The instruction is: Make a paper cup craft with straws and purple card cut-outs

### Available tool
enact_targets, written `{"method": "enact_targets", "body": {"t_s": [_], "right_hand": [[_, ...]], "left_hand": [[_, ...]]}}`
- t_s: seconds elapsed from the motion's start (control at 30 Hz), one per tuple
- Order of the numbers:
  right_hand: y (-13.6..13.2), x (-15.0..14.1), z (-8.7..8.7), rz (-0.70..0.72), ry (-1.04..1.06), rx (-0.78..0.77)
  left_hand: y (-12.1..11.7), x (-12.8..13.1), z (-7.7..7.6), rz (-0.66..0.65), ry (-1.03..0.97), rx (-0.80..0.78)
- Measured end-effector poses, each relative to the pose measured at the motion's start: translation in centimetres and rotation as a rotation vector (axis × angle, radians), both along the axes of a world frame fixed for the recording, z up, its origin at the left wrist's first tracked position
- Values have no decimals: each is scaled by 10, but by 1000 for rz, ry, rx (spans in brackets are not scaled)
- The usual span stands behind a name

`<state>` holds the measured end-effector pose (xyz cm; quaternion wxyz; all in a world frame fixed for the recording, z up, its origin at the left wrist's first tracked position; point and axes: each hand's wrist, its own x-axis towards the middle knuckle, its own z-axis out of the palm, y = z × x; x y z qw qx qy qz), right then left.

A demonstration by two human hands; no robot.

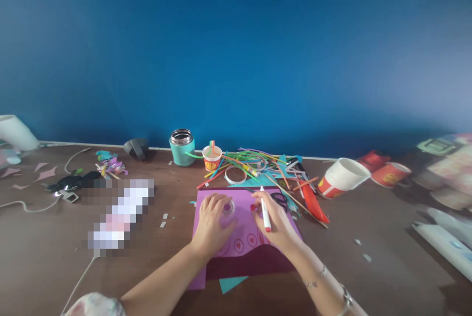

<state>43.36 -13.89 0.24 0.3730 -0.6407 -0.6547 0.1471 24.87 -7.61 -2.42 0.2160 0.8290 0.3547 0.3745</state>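
Observation:
A purple paper sheet (241,249) with red-drawn circles and hearts along its near edge lies in front of me, over a darker sheet (250,267). My left hand (213,225) rests on the purple sheet's left side, fingers extended and thumb apart. Beside its fingers is a clear ring like a tape roll (228,208); whether they touch it I cannot tell. My right hand (278,220) is closed around a white marker (264,210) with a red end pointing towards me. A small red piece (253,207), perhaps a cap, shows at its fingertips. Dark-handled scissors (282,200) lie partly hidden behind that hand.
Behind the paper lie tangled coloured pipe cleaners (250,161). A teal thermos (182,148) and small paper cup (212,158) stand at back. Larger cups (342,178) lie right. A blurred-out object (121,217), keys (68,193) and cables are left. Paper scraps are scattered about.

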Motion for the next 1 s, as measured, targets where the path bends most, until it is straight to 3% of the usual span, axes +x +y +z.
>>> {"method": "enact_targets", "body": {"t_s": [0.1, 0.17, 0.3, 0.57, 1.0], "right_hand": [[1, -23, -2, 16, 289, 25], [0, -35, -3, 33, 372, 32], [-6, -40, 0, 50, 381, 2], [-15, -24, 0, -133, 533, -27], [-14, -32, 3, -22, 602, -97]], "left_hand": [[-4, -1, 7, -107, 22, 11], [-6, -2, 10, -158, 30, 24], [-8, -1, 11, -169, 23, 60], [-7, 0, 12, -93, 19, 54], [-10, 0, 13, -141, 83, 94]]}}
